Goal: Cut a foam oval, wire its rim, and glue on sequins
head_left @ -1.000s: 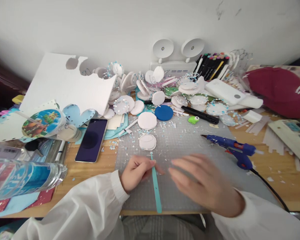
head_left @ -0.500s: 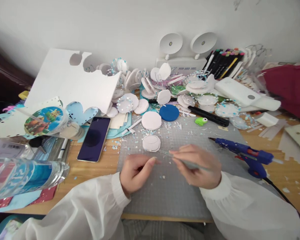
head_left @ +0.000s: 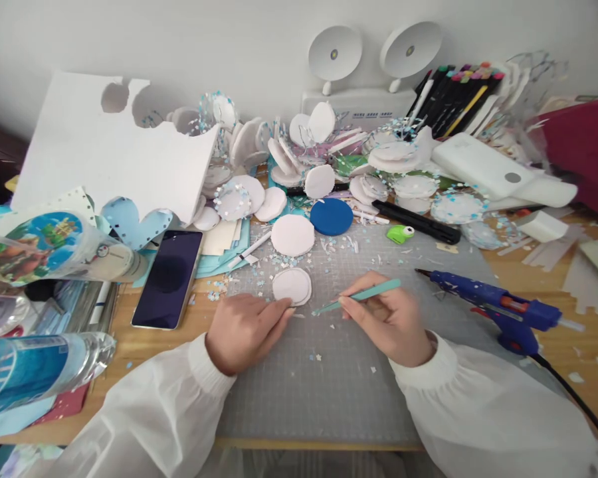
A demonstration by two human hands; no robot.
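Turquoise tweezers [head_left: 379,290] are held in my right hand [head_left: 386,318], its fingers closed around them. Their tips point left, low over the grey cutting mat [head_left: 323,392], where tiny star-shaped confetti lies. My left hand [head_left: 249,328] rests on the mat with its fingers stretched toward the lower edge of a small white disc [head_left: 292,284]. One fingertip is at or touching that edge; I cannot tell which. Behind this disc lies a larger white disc [head_left: 292,234], with a blue round lid [head_left: 331,216] to its right.
A blue glue gun [head_left: 493,302] lies at the right, its cord running to the front. A black utility knife [head_left: 416,222] and a green punch [head_left: 400,234] lie behind my right hand. On the left are a phone [head_left: 167,279], a drink cup [head_left: 54,245] and a water bottle [head_left: 40,365].
My left hand has turned and stretched its fingers to the small disc's edge. The tweezers in my right hand have swung into clearer sight. The camera view has shifted slightly.
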